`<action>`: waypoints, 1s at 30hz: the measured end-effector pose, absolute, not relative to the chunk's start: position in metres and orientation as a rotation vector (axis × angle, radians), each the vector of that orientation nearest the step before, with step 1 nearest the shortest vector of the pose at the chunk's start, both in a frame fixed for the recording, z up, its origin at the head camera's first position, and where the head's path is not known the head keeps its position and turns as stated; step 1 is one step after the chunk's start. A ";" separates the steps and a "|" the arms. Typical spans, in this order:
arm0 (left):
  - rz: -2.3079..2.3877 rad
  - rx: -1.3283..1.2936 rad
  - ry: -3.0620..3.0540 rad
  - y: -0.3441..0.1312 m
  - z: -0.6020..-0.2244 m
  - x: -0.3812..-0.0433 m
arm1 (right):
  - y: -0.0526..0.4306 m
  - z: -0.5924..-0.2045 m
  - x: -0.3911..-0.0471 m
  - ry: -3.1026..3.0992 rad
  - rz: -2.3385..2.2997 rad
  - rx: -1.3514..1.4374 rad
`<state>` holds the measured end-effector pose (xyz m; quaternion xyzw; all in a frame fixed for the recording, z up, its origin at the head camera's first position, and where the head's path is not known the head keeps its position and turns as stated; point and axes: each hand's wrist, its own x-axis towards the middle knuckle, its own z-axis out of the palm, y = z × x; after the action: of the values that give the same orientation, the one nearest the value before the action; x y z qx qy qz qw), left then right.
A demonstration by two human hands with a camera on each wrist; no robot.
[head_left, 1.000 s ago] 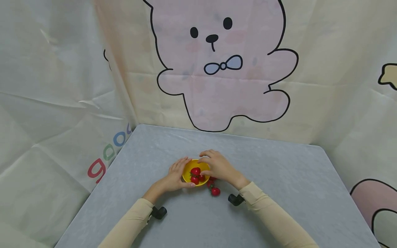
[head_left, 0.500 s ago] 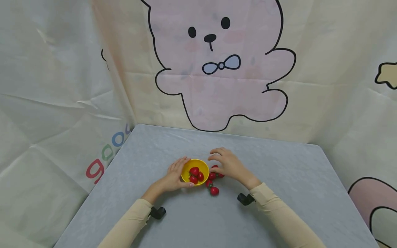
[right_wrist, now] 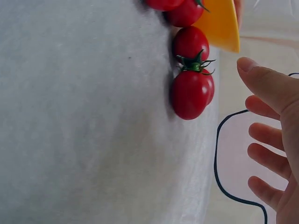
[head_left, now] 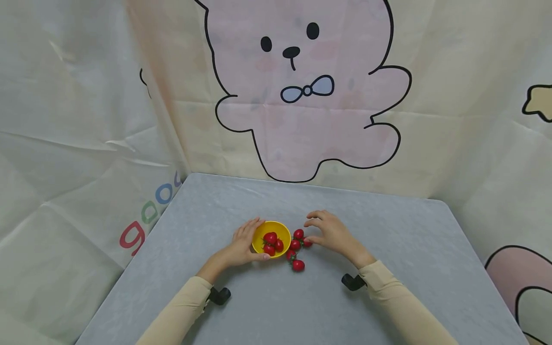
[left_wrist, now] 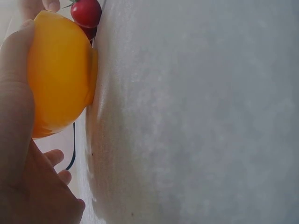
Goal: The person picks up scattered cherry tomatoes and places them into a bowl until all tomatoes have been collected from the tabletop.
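A small yellow bowl [head_left: 283, 231] stands on the grey table with several red cherry tomatoes [head_left: 270, 238] inside. My left hand [head_left: 242, 245] holds the bowl from its left side, thumb along the near rim and fingers at the far rim. In the left wrist view the thumb lies against the bowl's wall [left_wrist: 58, 74]. Right of the bowl, several more cherry tomatoes [right_wrist: 190, 94] with green stalks lie on the table. My right hand [head_left: 331, 233] hovers just right of them, fingers spread and loosely bent, holding nothing; its thumb overlaps the rightmost tomato in the head view.
The pale grey cloth-covered table [head_left: 276, 306] extends all around the bowl. Behind it hangs a cream curtain [head_left: 194, 143] with a pink bear drawing; another white sheet [head_left: 77, 143] hangs at the left. A black camera mount [head_left: 353, 282] sits at my right wrist.
My right hand has moved from over the bowl to the right, uncovering the tomatoes beside it. My left hand and the bowl stay in place.
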<state>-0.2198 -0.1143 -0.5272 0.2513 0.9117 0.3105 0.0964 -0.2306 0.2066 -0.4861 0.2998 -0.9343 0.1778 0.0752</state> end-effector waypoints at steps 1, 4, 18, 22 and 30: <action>0.918 0.743 2.702 -0.114 -0.527 -0.220 | 0.208 -0.488 -0.230 -2.806 0.530 0.897; 0.923 0.747 2.700 -0.114 -0.526 -0.220 | 0.210 -0.492 -0.230 -2.805 0.529 0.890; 0.912 0.748 2.708 -0.115 -0.527 -0.220 | 0.207 -0.512 -0.225 -2.890 0.466 0.787; 0.914 0.746 2.706 -0.115 -0.527 -0.220 | 0.205 -0.516 -0.224 -2.926 0.450 0.751; 0.907 0.749 2.710 -0.115 -0.528 -0.221 | 0.204 -0.520 -0.223 -2.913 0.453 0.746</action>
<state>-0.2207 -0.1149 -0.5279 0.2524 0.9133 0.3057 0.0936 -0.2230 0.2044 -0.5202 0.2449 -0.9568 0.1487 0.0502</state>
